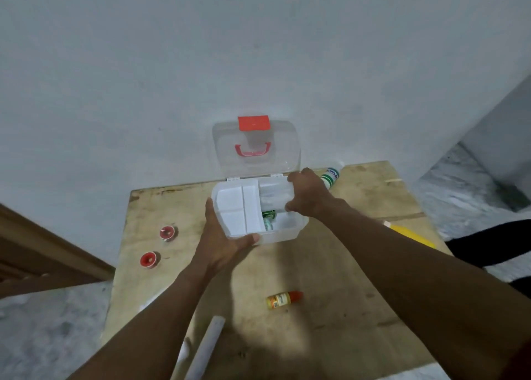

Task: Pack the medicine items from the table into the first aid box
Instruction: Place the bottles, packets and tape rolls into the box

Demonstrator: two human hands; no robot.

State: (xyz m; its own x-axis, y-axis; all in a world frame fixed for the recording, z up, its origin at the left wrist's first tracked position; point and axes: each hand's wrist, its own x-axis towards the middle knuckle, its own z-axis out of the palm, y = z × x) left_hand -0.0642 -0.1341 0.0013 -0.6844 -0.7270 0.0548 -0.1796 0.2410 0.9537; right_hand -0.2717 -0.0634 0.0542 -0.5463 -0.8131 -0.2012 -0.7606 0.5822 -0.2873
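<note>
Now | left hand (227,236) clasps near corner of first aid box (287,236), right hand (304,195) pinches white tray (244,210) edge over it | risk: tray tilts, jams on green packs beneath | orange-capped bottle (284,299) lies on surface (359,279) nearer than hands, red tins (168,232) left, unpacked

Your way into the first aid box (283,233) from above is open, but its raised lid (255,146) blocks the far side. On the desk (359,264), the wide bare area between the box and the yellow bottle (284,300) lets a hand pass freely.
</note>
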